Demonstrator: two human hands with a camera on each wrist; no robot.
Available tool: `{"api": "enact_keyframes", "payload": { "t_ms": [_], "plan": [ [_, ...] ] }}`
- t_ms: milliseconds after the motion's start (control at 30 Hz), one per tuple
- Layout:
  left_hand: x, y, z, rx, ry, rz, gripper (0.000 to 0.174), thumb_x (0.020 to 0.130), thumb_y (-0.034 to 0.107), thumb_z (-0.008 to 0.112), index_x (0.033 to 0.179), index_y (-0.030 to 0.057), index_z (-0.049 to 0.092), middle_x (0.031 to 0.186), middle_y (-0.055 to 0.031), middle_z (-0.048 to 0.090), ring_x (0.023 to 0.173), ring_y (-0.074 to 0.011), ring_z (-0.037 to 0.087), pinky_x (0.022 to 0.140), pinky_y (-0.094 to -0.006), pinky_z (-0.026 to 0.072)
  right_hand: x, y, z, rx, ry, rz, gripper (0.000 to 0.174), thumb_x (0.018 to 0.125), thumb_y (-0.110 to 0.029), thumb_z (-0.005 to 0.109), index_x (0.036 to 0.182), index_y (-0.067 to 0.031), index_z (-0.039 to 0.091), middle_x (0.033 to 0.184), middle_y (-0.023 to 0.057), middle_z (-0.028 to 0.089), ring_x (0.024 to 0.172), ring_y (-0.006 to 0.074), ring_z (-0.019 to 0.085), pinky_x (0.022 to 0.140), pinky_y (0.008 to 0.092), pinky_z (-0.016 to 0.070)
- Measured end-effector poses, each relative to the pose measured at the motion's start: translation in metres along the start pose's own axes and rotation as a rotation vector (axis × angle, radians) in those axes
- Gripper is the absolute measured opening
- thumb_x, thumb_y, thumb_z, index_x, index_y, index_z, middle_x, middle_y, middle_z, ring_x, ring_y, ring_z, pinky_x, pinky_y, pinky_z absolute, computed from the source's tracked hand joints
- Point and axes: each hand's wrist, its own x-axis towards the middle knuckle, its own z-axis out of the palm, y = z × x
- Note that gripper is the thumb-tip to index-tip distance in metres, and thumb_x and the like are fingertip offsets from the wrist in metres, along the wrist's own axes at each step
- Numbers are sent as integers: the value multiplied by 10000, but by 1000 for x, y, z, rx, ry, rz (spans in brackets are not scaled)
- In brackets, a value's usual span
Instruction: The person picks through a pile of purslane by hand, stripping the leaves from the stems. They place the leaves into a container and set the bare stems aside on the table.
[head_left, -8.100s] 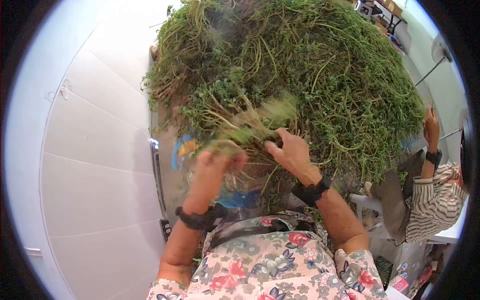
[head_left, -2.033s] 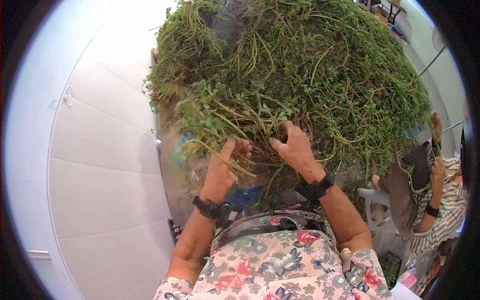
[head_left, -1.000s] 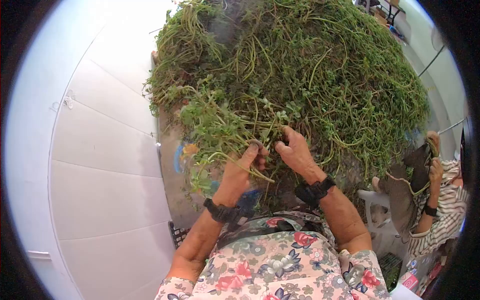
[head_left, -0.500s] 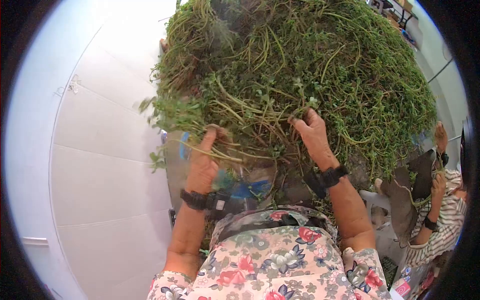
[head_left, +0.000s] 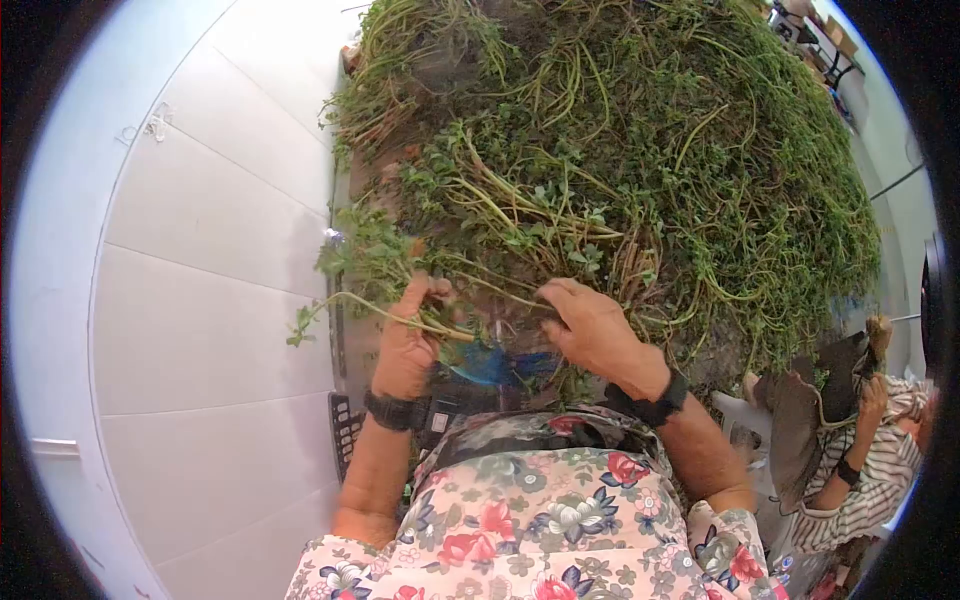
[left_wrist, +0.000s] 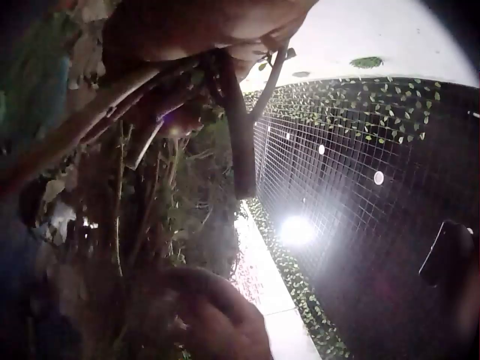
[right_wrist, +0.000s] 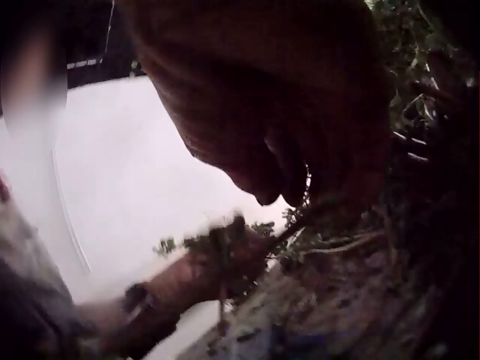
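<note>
My left hand [head_left: 405,350] grips a bunch of leafy green stems [head_left: 365,245]. Their leaves fan out to the far left, and the cut-looking stem ends [left_wrist: 241,161] stick out below the fingers in the left wrist view. My right hand [head_left: 600,335] is to the right, its thumb and fingertips together at the end of a thin stem [head_left: 500,285] that runs across from the left hand. In the dark right wrist view, the right fingers [right_wrist: 262,169] pinch this stem, with the left forearm behind. Just beyond both hands lies a big heap of the same greens [head_left: 640,150].
A blue plastic piece [head_left: 490,362] lies on the surface between the forearms. A white panelled wall [head_left: 220,300] rises close on the left, with a black crate [head_left: 345,435] below. On the right sits another person in a striped shirt [head_left: 850,500], handling a stem.
My left hand has swung left with its bunch. My right hand has come away from the heap, toward me and leftward, to a thin stem. The heap sits further right in view.
</note>
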Motion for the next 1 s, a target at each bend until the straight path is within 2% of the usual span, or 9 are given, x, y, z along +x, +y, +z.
{"api": "enact_keyframes", "payload": {
  "t_ms": [67,167,267,367,467,567,700,833,1000],
  "plan": [
    [1,-8,8,-55,5,42,182,859,239,581,877,59,592,804,-60,604,643,-174,585,570,-340,527,1,8,12,-178,41,-49,319,709,-77,593,1017,-29,528,1022,122,524,933,292,542,720,378,475],
    [1,-12,9,-79,57,-84,166,850,213,595,870,48,593,770,-57,598,630,-172,577,575,-334,525,12,9,23,-365,-59,10,269,728,-101,592,984,-36,542,979,130,533,893,287,548,695,385,472],
    [-7,-11,16,-19,27,-63,171,843,208,604,874,41,591,735,-57,584,625,-174,574,579,-333,526,19,17,24,-349,-6,50,200,760,-100,565,946,-25,553,898,138,557,861,289,554,668,396,468],
    [-17,-8,23,37,43,-77,211,833,252,617,873,50,570,760,-29,544,646,-155,559,560,-285,473,24,-1,-5,-132,61,245,172,786,-105,538,928,-11,564,794,147,579,812,313,567,661,407,466],
    [-19,-3,28,44,54,-86,215,829,247,623,888,46,575,776,-37,554,657,-152,564,571,-282,478,27,-3,-35,77,245,151,172,813,-100,530,952,-1,556,765,121,615,697,260,592,614,364,470],
    [-18,0,34,47,24,-92,189,841,223,611,899,46,579,758,-38,552,646,-154,570,570,-307,504,27,-22,-62,665,372,139,165,853,-113,522,980,-11,547,807,76,638,614,156,576,565,285,459],
    [-10,-5,41,-25,-73,-162,173,865,213,582,922,50,568,758,-24,542,650,-137,552,580,-307,502,26,-19,-67,1049,373,162,160,907,-153,487,984,-27,548,826,29,629,598,61,525,540,200,429],
    [-12,-6,59,28,-156,-142,174,876,214,565,932,50,559,761,-13,534,645,-121,523,572,-286,476,19,2,-40,939,202,324,185,909,-172,483,981,-16,553,821,28,624,654,55,537,558,214,441],
    [-7,-13,53,351,-385,77,193,854,208,592,919,28,565,760,-16,534,639,-116,518,550,-268,450,11,-3,-6,350,109,23,221,796,-142,557,983,-26,559,816,219,580,741,386,561,677,410,465]
  ]
}}
